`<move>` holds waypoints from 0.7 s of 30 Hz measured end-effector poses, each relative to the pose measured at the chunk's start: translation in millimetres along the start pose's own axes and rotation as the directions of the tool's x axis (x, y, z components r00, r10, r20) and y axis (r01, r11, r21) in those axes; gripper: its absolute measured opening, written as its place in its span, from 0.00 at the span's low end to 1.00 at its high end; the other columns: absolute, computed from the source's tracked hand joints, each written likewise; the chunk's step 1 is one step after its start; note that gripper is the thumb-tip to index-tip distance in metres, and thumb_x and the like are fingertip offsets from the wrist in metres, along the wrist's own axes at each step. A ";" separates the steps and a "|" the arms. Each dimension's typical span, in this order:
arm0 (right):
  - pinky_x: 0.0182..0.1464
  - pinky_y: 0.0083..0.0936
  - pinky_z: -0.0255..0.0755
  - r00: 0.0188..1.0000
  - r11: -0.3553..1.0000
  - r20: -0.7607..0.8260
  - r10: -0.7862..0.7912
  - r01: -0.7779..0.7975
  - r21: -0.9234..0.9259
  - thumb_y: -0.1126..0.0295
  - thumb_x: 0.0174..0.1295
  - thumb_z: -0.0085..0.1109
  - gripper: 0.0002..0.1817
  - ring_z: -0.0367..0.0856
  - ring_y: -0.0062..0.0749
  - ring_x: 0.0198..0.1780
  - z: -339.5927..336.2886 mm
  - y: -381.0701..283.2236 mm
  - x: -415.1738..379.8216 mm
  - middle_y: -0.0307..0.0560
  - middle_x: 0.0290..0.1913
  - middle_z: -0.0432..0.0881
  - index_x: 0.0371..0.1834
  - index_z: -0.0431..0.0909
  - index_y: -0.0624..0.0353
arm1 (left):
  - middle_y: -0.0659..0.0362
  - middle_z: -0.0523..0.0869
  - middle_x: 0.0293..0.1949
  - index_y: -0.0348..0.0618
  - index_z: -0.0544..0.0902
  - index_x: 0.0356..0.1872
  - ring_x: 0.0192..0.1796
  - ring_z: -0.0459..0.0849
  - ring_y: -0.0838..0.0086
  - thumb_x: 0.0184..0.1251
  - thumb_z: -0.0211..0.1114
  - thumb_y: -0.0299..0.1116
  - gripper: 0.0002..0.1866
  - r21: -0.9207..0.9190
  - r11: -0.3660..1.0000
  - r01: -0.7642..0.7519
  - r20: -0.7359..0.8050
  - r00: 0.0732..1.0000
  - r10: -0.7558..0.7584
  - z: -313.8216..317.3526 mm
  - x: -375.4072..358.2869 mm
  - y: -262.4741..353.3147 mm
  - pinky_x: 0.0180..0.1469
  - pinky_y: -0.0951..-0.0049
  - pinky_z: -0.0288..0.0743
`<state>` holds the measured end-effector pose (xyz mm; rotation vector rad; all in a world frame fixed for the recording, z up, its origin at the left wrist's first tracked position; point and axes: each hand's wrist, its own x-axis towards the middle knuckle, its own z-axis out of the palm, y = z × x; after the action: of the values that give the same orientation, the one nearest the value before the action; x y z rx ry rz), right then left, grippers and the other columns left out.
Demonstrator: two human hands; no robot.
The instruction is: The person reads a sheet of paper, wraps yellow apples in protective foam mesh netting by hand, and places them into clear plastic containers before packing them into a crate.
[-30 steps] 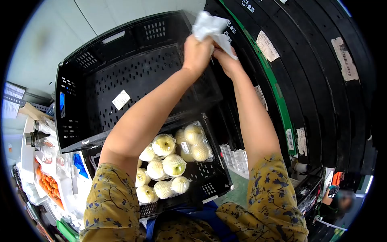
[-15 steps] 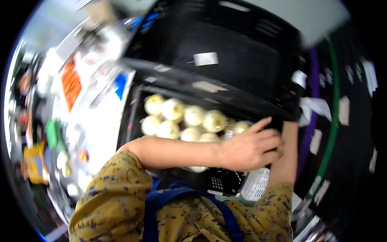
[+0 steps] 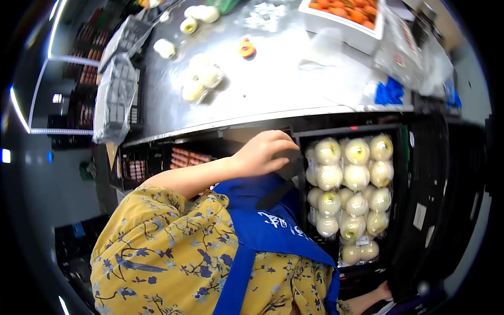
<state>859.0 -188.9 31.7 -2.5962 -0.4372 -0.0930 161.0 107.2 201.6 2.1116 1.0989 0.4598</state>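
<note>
My left hand [image 3: 266, 153] is raised over the blue apron [image 3: 294, 231], fingers bent and thumb apart, with nothing visible between them. It is nearest the left edge of a black crate [image 3: 398, 210]. In the crate sit clear-wrapped packs of pale round fruit [image 3: 357, 177], with a small white label on the front pack. My right hand [image 3: 385, 292] is low at the right, beside the crate's near corner. Its fingers are mostly hidden by the dark edge there.
A steel table [image 3: 247, 105] runs behind the crate. On it are a wrapped fruit pack [image 3: 199, 84], loose pale fruits [image 3: 189, 25], a small orange-red object [image 3: 247, 49], a white box [image 3: 341, 34] of orange fruit and a blue crumpled item [image 3: 389, 92]. A black crate wall [image 3: 441, 199] stands at right.
The view has swung left, bringing the table ahead and the fruit crate to the right. My hands, close together over the crate before, are now far apart, the left drawn back off the fruit.
</note>
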 end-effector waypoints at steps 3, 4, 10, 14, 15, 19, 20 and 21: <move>0.43 0.32 0.75 0.989 0.989 -0.035 0.143 -0.144 -0.027 0.67 0.58 0.52 0.21 0.78 0.39 0.39 13.4 19.6 -34.6 0.55 0.43 0.80 0.51 0.74 0.69 | 0.53 0.79 0.46 0.42 0.79 0.49 0.48 0.80 0.62 0.51 0.65 0.24 0.20 -0.017 0.986 0.168 -0.144 0.975 -0.168 -14.3 -34.9 -16.6 0.50 0.68 0.74; 0.42 0.32 0.75 0.980 0.981 -0.060 0.190 -0.192 -0.022 0.66 0.58 0.52 0.21 0.78 0.40 0.38 14.0 28.5 -40.7 0.55 0.43 0.80 0.51 0.74 0.70 | 0.53 0.79 0.46 0.41 0.78 0.49 0.48 0.80 0.62 0.51 0.65 0.24 0.20 0.016 0.981 0.191 -0.196 0.963 -0.184 -9.7 -40.3 -15.3 0.50 0.68 0.74; 0.39 0.34 0.77 0.963 0.963 -0.254 0.088 -0.017 0.268 0.66 0.57 0.52 0.21 0.80 0.42 0.34 -14.6 -136.7 -181.6 0.56 0.40 0.82 0.49 0.75 0.71 | 0.51 0.81 0.47 0.37 0.78 0.48 0.52 0.78 0.62 0.53 0.67 0.26 0.18 0.004 0.952 0.305 -0.579 0.777 -0.247 -116.5 -115.2 -170.7 0.55 0.68 0.70; 0.36 0.17 0.73 0.813 0.869 0.437 -0.384 0.159 0.468 0.72 0.62 0.45 0.14 0.78 0.25 0.34 47.5 -397.8 -373.2 0.46 0.36 0.80 0.46 0.76 0.65 | 0.50 0.80 0.49 0.38 0.79 0.49 0.53 0.77 0.60 0.57 0.66 0.33 0.19 0.080 0.892 0.446 -0.735 0.631 -0.250 -200.8 -125.8 -283.6 0.56 0.67 0.68; 0.40 0.19 0.74 0.653 0.800 0.607 -0.453 -0.003 0.601 0.71 0.63 0.47 0.12 0.79 0.27 0.36 87.1 -416.3 -416.5 0.45 0.37 0.80 0.45 0.76 0.65 | 0.49 0.80 0.50 0.39 0.79 0.50 0.54 0.77 0.59 0.58 0.65 0.38 0.20 0.122 0.877 0.464 -0.728 0.643 -0.239 -211.9 -121.0 -312.2 0.57 0.67 0.68; 0.53 0.26 0.70 -0.134 0.841 0.882 -0.452 -0.394 0.371 0.60 0.68 0.49 0.19 0.75 0.29 0.52 165.8 -527.1 -603.6 0.47 0.52 0.75 0.55 0.72 0.62 | 0.45 0.80 0.49 0.36 0.78 0.51 0.52 0.79 0.56 0.59 0.61 0.54 0.30 -0.031 0.855 0.517 -0.495 0.735 -0.463 -223.3 -87.5 -392.3 0.56 0.64 0.69; 0.54 0.28 0.68 -0.196 0.858 0.891 -0.409 -0.417 0.301 0.58 0.67 0.49 0.23 0.74 0.31 0.54 181.0 -541.3 -632.7 0.48 0.54 0.74 0.58 0.68 0.62 | 0.45 0.80 0.50 0.35 0.78 0.51 0.52 0.79 0.57 0.59 0.60 0.56 0.32 -0.155 0.826 0.542 -0.367 0.745 -0.557 -225.1 -81.8 -402.4 0.56 0.64 0.69; 0.55 0.29 0.66 -0.243 0.835 0.894 -0.376 -0.506 0.214 0.56 0.66 0.49 0.26 0.73 0.33 0.56 193.3 -552.8 -657.5 0.49 0.57 0.72 0.62 0.65 0.61 | 0.44 0.80 0.50 0.34 0.78 0.51 0.52 0.79 0.57 0.59 0.59 0.58 0.34 -0.266 0.773 0.576 -0.223 0.743 -0.631 -224.3 -77.8 -410.3 0.56 0.64 0.70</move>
<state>55.1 170.2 25.8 -1.3085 -0.6383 2.1208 -248.5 299.6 60.4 1.4246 1.7677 0.5402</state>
